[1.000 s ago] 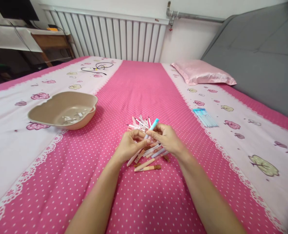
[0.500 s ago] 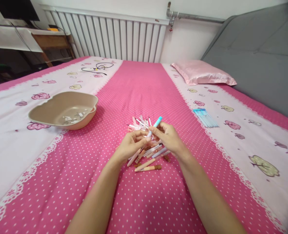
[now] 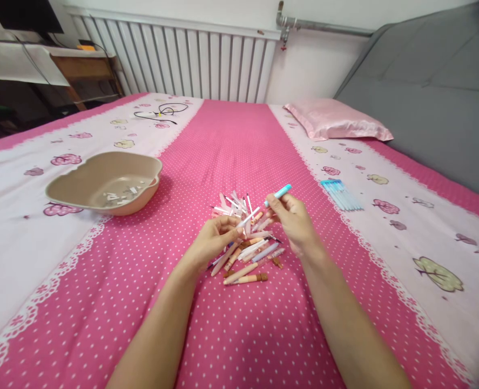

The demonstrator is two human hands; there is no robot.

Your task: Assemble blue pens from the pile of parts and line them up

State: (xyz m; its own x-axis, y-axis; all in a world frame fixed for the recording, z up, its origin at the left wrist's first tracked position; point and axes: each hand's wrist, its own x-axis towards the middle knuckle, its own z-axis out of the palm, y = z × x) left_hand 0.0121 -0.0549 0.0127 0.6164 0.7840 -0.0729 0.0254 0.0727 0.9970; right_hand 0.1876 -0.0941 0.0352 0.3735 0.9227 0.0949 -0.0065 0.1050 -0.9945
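Note:
A heap of pens and pen parts (image 3: 245,237) lies on the pink dotted bedspread in front of me. My right hand (image 3: 294,221) is closed on a light blue pen cap (image 3: 278,194), lifted to the right of the heap. My left hand (image 3: 213,240) pinches a thin white pen refill (image 3: 248,218) that points up and to the right over the heap. The cap and the refill are apart.
A beige scalloped bowl (image 3: 81,183) with small white bits in it sits at the left. A row of light blue pens (image 3: 341,195) lies at the right. A pink pillow (image 3: 336,120), a black cable (image 3: 162,112) and a grey headboard (image 3: 433,92) are further off.
My hands have pulled apart: the right one drew the blue cap up and to the right, leaving the white refill in the left one.

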